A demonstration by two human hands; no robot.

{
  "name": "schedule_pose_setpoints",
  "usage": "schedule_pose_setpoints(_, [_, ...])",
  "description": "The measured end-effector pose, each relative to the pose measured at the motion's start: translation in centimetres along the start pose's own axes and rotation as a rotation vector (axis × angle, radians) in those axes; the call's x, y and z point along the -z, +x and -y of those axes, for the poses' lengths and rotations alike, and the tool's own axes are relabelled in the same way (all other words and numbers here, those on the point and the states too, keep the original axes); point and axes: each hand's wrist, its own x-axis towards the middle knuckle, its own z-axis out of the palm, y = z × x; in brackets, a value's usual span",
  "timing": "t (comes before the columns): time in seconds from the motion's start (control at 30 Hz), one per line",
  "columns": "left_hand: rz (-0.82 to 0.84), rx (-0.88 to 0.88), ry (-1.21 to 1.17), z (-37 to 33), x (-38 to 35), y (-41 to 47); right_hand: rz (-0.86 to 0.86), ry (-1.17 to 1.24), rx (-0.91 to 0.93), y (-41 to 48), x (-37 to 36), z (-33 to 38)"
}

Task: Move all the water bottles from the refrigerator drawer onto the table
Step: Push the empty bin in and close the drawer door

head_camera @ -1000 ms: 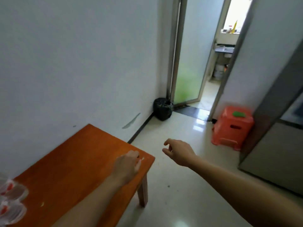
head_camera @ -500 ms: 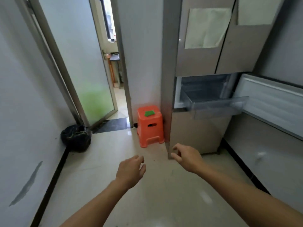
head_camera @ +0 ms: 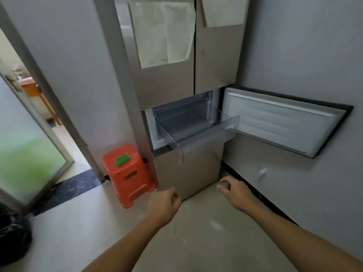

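The refrigerator (head_camera: pixel 165 89) stands straight ahead with its middle compartment door (head_camera: pixel 282 122) swung open to the right. A clear plastic drawer (head_camera: pixel 198 132) is pulled out of that compartment; I see no water bottle inside it from here. My left hand (head_camera: pixel 164 203) and my right hand (head_camera: pixel 233 191) are both held out low in front of the fridge, below the drawer, fingers loosely curled and holding nothing. The table is out of view.
An orange plastic stool (head_camera: pixel 128 175) with a green item (head_camera: pixel 122 160) on top stands against the fridge's left side. A black bag (head_camera: pixel 13 234) lies on the floor at the left by a frosted glass door (head_camera: pixel 25 154). Grey wall runs along the right.
The view has swung from the orange table to the fridge and come closer. Both empty hands have moved with it toward the fridge.
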Motion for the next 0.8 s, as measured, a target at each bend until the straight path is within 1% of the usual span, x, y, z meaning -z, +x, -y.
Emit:
schedule_pose_setpoints(0.1, [0.062,0.085,-0.145,-1.6,-1.4,5.1,-0.005,0.021,-0.037,4.8,1.6,-1.8])
schedule_pose_setpoints(0.17, [0.089,0.15,-0.295,-2.7,-2.6,8.8,-0.006,0.067,-0.049,8.7,2.2,-3.0])
schedule_pose_setpoints(0.23, [0.081,0.279,-0.541,-4.0,-3.8,13.0,-0.015,0.121,-0.048,13.5,2.8,-4.4])
schedule_pose_setpoints(0.3, [0.057,0.461,-0.828,-5.7,-4.9,17.1,0.017,0.188,-0.053,18.7,3.4,-5.8])
schedule_pose_setpoints(0.33, [0.038,0.545,-0.939,-6.4,-5.4,19.2,0.046,0.254,-0.08,21.3,3.8,-6.2])
schedule_pose_setpoints(0.4, [0.008,0.689,-1.089,-7.5,-6.3,23.2,0.09,0.465,-0.194,26.2,4.7,-6.9])
schedule_pose_setpoints(0.53, [-0.125,0.893,-1.353,-9.1,-7.5,29.5,0.151,0.828,-0.453,34.3,7.2,-7.6])
schedule_pose_setpoints(0.6, [-0.18,0.957,-1.459,-9.9,-7.8,30.8,0.179,0.951,-0.554,37.1,7.9,-7.9])
schedule_pose_setpoints(0.67, [-0.21,0.97,-1.505,-10.1,-8.4,31.7,0.201,1.013,-0.602,39.6,7.9,-8.3])
schedule_pose_setpoints(0.73, [-0.247,0.998,-1.504,-10.0,-8.8,32.6,0.215,1.015,-0.627,41.8,7.6,-8.6])
schedule_pose_setpoints(0.8, [-0.304,1.044,-1.528,-9.9,-9.1,33.4,0.208,0.964,-0.639,43.3,6.9,-8.9])
